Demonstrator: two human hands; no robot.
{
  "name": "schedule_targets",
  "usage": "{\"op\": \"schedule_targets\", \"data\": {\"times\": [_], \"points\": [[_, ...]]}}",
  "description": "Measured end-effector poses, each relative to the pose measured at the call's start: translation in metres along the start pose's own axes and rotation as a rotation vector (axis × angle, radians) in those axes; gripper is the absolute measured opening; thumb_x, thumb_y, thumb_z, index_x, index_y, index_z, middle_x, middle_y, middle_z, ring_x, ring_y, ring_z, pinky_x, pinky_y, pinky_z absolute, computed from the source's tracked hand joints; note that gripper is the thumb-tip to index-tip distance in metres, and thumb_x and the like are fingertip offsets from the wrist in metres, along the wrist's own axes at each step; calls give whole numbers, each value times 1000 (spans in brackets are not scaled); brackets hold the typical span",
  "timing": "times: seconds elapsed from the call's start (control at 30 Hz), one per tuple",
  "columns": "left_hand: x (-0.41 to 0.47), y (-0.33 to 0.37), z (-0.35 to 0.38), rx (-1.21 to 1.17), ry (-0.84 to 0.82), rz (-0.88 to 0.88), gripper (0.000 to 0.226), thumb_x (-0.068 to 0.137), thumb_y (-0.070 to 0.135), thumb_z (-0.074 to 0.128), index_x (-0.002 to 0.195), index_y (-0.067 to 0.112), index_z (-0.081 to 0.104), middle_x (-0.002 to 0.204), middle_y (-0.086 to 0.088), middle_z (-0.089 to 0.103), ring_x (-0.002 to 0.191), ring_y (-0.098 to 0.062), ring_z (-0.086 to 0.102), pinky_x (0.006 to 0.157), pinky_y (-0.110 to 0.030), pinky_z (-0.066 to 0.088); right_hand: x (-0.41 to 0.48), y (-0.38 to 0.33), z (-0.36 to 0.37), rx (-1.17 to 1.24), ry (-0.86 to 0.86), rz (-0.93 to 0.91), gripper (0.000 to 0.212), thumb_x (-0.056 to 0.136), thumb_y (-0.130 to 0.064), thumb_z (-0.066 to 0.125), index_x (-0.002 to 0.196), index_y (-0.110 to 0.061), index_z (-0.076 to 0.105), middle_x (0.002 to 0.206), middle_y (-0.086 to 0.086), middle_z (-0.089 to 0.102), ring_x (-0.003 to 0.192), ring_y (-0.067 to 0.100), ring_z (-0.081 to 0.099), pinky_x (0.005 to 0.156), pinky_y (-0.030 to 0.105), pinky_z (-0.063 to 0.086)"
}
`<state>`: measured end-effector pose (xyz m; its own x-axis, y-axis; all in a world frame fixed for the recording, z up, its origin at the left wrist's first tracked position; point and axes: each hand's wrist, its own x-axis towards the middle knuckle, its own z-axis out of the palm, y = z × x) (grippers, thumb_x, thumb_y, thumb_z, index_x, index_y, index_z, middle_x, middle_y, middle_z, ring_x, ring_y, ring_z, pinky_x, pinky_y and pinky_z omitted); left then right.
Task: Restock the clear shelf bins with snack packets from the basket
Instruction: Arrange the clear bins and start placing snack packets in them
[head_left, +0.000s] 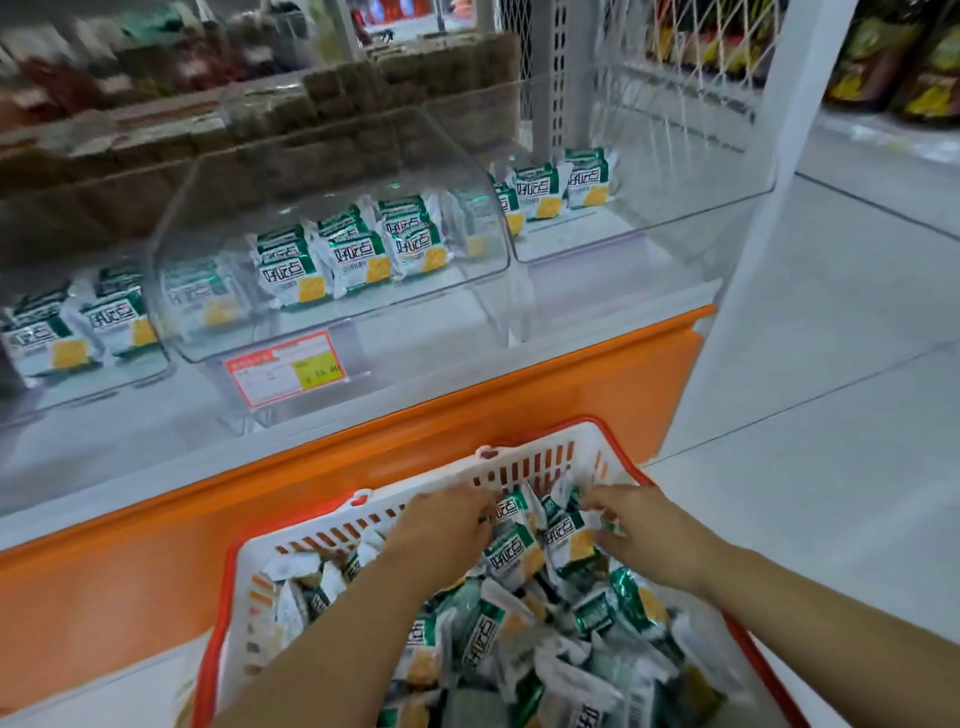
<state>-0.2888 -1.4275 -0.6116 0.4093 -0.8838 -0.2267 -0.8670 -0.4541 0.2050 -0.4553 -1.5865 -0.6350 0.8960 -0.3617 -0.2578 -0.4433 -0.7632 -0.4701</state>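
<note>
- The shelf unit (395, 447) fills the far left and middle. It has a white ledge and an orange front band.
- Three clear bins stand in a row on it: the left bin (78, 387), the middle bin (447, 291) and the right bin (675, 208).
- Each bin holds a short row of upright shelved packets (353, 249). Those in the right bin are in its far left corner.
- The basket (524, 454) sits nearest, just below the shelf edge. It is white with slotted walls and a red rim.
- The basket is heaped with loose snack packets (488, 639).
- The left hand (441, 525) reaches into the far end of the basket. Its fingers curl down over the left edge of an upright packet (514, 551) and hold it, with the fingertips hidden.
- The right hand (644, 525) is just to the right in the same far corner. Its fingers are bent and pinch the crinkled edge of a second packet (569, 543).
- The two held packets touch side by side between the hands.
- The packets are white and green with a yellow cracker picture. Large characters on them read 好吃点.
- A price label (285, 369) is clipped below the middle bin. It is red-bordered with a yellow block, and its digits are too blurred to read.
</note>
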Motion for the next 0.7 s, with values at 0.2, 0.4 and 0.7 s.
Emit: {"op": "schedule_targets", "data": {"times": [0.2,0.4,0.7], "points": [[1,-5,31,213,-177,-56,41,92,40,49,133,32,47,125,-6,60,125,-24,45,111,-43,21,16,-4,32,-119,-141,97,43,91,-14,53,134,-14,46,137,9,45,119,26,50,97,34,43],[2,6,45,262,-187,-127,49,94,49,47,139,31,39,128,-5,59,131,-24,39,118,-49,5,17,0,34,-149,-215,85,34,89,-10,54,123,-11,55,135,9,43,121,27,49,98,38,43],[5,23,19,-241,15,-93,23,95,21,48,115,25,60,112,8,55,94,-9,55,85,-22,45,4,-4,10,118,-65,23,32,95,-19,52,125,-9,59,137,7,49,125,19,47,105,29,36]]}}
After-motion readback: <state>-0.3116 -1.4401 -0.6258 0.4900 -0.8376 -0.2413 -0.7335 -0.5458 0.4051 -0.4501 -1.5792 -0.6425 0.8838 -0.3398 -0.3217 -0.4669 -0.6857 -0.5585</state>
